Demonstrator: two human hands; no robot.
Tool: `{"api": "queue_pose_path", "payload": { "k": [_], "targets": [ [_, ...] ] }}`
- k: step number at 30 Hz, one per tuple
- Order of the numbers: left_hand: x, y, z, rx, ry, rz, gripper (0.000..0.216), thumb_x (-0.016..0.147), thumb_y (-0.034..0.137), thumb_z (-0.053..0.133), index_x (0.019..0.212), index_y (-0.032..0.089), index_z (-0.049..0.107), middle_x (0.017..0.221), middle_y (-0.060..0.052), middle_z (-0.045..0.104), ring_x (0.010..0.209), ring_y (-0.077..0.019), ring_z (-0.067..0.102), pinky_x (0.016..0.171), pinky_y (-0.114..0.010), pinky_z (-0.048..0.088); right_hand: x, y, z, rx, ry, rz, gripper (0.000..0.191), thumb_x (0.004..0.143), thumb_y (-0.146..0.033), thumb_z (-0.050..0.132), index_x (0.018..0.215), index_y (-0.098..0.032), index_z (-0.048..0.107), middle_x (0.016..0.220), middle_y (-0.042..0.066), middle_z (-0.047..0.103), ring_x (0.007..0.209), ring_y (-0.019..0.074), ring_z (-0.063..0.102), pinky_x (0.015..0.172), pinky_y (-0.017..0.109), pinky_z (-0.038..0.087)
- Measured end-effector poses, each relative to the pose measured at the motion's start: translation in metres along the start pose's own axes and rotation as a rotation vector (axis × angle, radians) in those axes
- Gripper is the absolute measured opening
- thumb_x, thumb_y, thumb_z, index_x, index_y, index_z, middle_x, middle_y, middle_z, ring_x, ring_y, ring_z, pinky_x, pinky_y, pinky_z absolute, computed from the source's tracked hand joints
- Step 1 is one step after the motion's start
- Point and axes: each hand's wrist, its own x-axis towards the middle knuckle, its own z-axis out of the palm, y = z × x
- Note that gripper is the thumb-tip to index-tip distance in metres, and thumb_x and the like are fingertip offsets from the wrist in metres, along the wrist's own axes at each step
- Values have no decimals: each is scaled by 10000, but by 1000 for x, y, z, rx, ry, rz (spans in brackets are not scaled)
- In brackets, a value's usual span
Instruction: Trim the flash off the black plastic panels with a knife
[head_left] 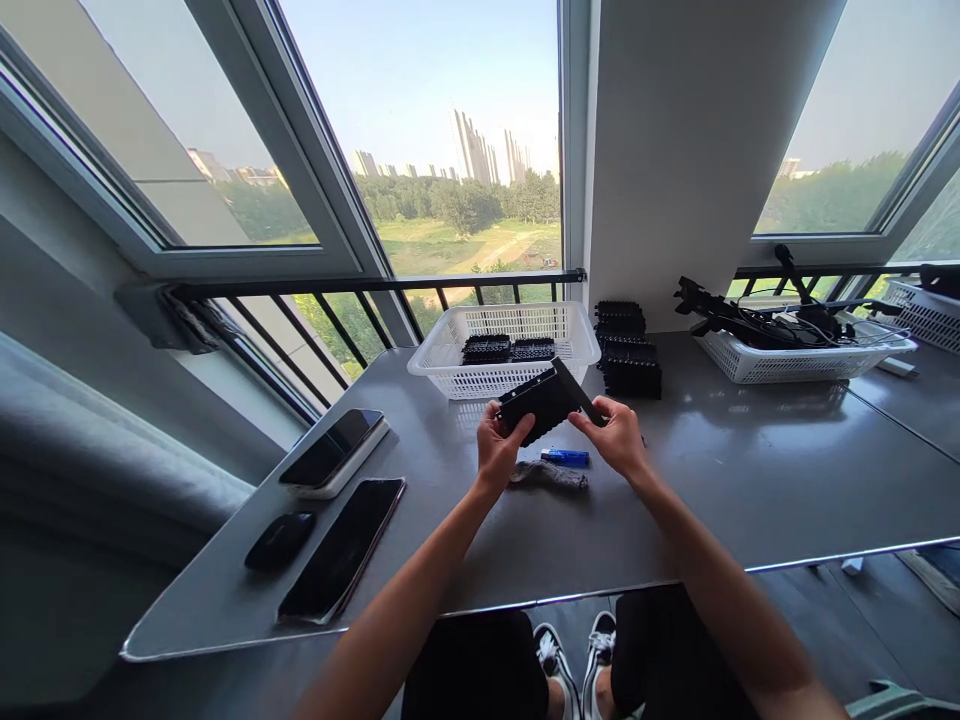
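A black part [541,402] is held tilted just above the table [712,480], between both hands and in front of a white basket [491,383]. Its near left corner is gripped by the left hand [497,447], with the fingers curled round the edge and the thumb laid on top. Its right end is pinched by the right hand [616,436], thumb and forefinger closed on a narrow edge and the other fingers half folded. Neither hand is spread open.

A slip is judged the main risk. The right-hand hold is only a light pinch on a thin edge, so a twist or tug could drop the part onto the blue lighter [565,457] and grey cloth [547,476] lying directly beneath.

More black pieces are seen inside the basket, and a stack [630,355] of them stands just beside it. Two phones [343,548] and a mouse [280,540] are laid well to the left. A second basket [750,372] of cables is set far right.
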Motion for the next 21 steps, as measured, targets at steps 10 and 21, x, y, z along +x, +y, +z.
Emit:
{"api": "queue_pose_path", "payload": {
  "k": [10,21],
  "targets": [
    [-11,-17,7,69,-243,2,340,676,367,785,892,195,586,881,-29,697,800,-203,680,701,-307,546,-3,-8,2,330,-320,17,437,810,-556,602,1080,-227,698,701,-14,657,439,117,539,484,245,429],
    [-12,-11,6,547,-401,493,203,777,321,719,972,267,717,1097,-57,648,1036,-239,620,927,-409,496,1,-4,-6,505,-474,165,630,675,-557,742,1165,-164,690,695,0,633,451,59,432,351,177,278]
  ]
}}
